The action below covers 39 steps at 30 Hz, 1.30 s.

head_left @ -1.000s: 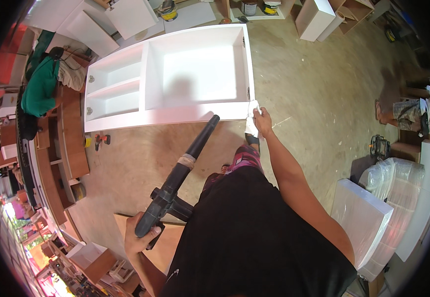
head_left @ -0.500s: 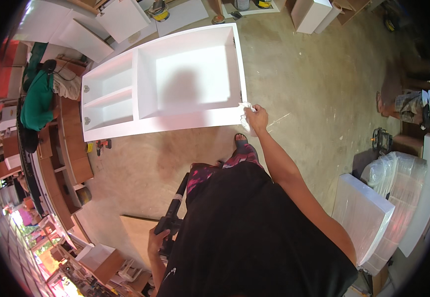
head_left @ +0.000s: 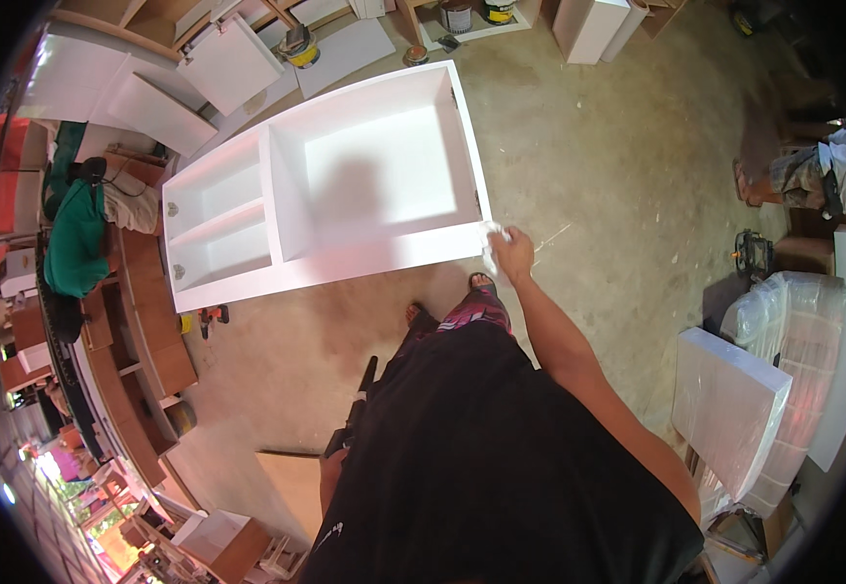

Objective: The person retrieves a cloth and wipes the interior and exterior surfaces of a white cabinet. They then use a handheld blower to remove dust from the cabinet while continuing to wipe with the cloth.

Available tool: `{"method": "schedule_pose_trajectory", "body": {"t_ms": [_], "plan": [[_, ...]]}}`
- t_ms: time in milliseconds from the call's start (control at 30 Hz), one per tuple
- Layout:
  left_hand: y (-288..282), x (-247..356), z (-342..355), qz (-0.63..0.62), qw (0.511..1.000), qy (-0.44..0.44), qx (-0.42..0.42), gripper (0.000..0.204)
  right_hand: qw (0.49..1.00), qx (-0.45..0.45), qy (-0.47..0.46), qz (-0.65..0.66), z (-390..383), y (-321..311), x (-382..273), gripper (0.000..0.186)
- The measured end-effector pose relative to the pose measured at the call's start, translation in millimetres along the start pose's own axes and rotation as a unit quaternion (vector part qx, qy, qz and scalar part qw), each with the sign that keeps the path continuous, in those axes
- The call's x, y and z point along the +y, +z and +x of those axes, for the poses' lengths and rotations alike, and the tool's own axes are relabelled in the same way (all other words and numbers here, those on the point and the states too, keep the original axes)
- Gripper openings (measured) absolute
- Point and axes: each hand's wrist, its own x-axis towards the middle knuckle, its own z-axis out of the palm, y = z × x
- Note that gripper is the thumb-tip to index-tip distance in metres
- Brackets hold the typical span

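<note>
A white cabinet (head_left: 345, 255) lies on its back on the floor in front of me, its one large and two small compartments facing up. My right hand (head_left: 512, 255) is closed on a crumpled white cloth (head_left: 490, 247) at the cabinet's near right corner. Low at my left side, my left hand (head_left: 333, 467) grips a black tool with a long nozzle (head_left: 358, 407). My shirt covers most of that hand and the tool's body. Metal hinges (head_left: 176, 272) sit inside the small compartments' left wall.
An orange drill (head_left: 213, 319) lies near the cabinet's left corner. White panels (head_left: 231, 64) and a tub (head_left: 299, 49) stand beyond it. Wrapped panels (head_left: 734, 409) lean at right. A person in green (head_left: 77, 238) bends at left; another person (head_left: 792, 175) is at far right.
The cabinet sits lower and tilted in view as my head shifts. My right hand and the cloth have moved slightly toward me, off the top face to the corner. More of my left hand is hidden.
</note>
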Motion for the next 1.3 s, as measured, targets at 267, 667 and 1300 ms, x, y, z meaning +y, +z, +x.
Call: {"method": "schedule_pose_trajectory", "body": {"t_ms": [267, 667, 1300], "plan": [[-12.4, 15.3, 30.5, 0.123, 0.991, 0.039, 0.025, 0.022, 0.999, -0.002, -0.044, -0.021, 20.3, -1.5, -2.8, 0.041], [-20.1, -4.9, 65.5, 0.077, 0.995, -0.039, -0.050, 0.032, 0.936, -0.316, 0.089, -0.130, -74.9, -48.0, 178.7, 0.032], [18.5, 27.6, 32.6, 0.098, 0.994, -0.036, -0.043, 0.015, 0.998, -0.069, 0.010, -0.004, 8.3, -1.3, 15.4, 0.036]]}}
